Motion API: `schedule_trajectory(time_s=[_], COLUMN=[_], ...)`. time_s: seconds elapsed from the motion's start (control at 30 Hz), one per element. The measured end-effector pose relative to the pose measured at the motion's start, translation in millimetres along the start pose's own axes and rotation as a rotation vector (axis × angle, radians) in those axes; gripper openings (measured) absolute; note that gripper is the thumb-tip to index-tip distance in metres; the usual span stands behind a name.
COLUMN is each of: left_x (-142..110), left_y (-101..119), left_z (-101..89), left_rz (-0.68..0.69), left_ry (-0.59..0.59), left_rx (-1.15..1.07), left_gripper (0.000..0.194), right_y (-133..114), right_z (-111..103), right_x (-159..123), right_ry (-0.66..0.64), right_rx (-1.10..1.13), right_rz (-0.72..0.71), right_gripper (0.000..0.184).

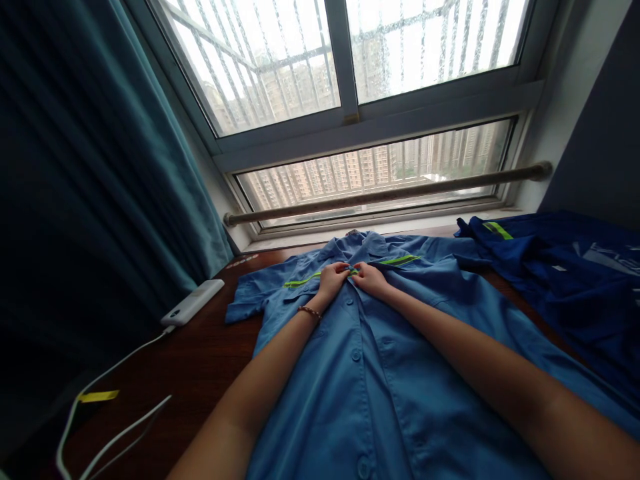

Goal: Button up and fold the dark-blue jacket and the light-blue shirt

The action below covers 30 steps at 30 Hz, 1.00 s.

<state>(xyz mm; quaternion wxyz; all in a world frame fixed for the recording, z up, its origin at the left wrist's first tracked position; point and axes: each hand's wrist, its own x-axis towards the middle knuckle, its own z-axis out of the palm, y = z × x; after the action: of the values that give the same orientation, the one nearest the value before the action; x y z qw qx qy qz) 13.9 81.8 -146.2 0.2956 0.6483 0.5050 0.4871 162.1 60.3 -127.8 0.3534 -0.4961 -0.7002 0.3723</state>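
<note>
L hand (333, 277) & R hand (372, 279) pinch blue short-sleeved fabric shirt (390, 353) at chest, prob. holding front edges tog.; spread on dark-brown wooden desk (210, 360) for support.

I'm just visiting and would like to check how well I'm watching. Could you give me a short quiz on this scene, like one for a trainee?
1. Multiple choice: What do the left hand and the right hand hold?
a) the curtain
b) the front of the light blue shirt
c) the white cable

2. True or false: There is a bracelet on the left wrist.

3. Short answer: What lies beside the shirt, on the person's right?

Key:
1. b
2. True
3. A darker blue garment
</note>
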Motion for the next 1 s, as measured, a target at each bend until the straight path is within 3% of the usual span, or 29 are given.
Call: schedule_trajectory(time_s=[0.13, 0.23, 0.33, 0.57, 0.77, 0.83, 0.9, 1.0], left_x=[11, 14, 17, 23, -9, -25, -38, -51], left_y=[-2, 2, 7, 16, 30, 33, 36, 37], left_z=[-1.4, -3.6, -5.8, 0.3, -10.4, -19.2, -26.3, -30.5], left_rz=[0.002, 0.033, 0.067, 0.066, 0.031, 0.068, 0.121, 0.161], left_ry=[0.012, -0.019, -0.039, 0.018, -0.034, -0.064, -0.171, -0.320], left_rx=[0.015, 0.031, 0.068, 0.173, 0.202, 0.287, 0.368, 0.399], left_gripper=[0.017, 0.018, 0.017, 0.025, 0.056, 0.046, 0.030, 0.025], right_y=[-14, -21, -22, -17, -12, -11, -8, -2], right_z=[14, 18, 17, 8, -6, -10, -14, -18], right_x=[-28, -48, -60, -55, -48, -46, -43, -37], right_ry=[0.101, 0.131, 0.155, 0.218, 0.107, 0.063, 0.031, 0.003], right_rx=[-0.242, -0.519, -0.637, -0.591, -0.519, -0.485, -0.442, -0.357], right_rz=[-0.066, -0.102, -0.115, -0.104, -0.141, -0.162, -0.172, -0.172], right_gripper=[0.029, 0.023, 0.018, 0.011, 0.013, 0.016, 0.014, 0.008])
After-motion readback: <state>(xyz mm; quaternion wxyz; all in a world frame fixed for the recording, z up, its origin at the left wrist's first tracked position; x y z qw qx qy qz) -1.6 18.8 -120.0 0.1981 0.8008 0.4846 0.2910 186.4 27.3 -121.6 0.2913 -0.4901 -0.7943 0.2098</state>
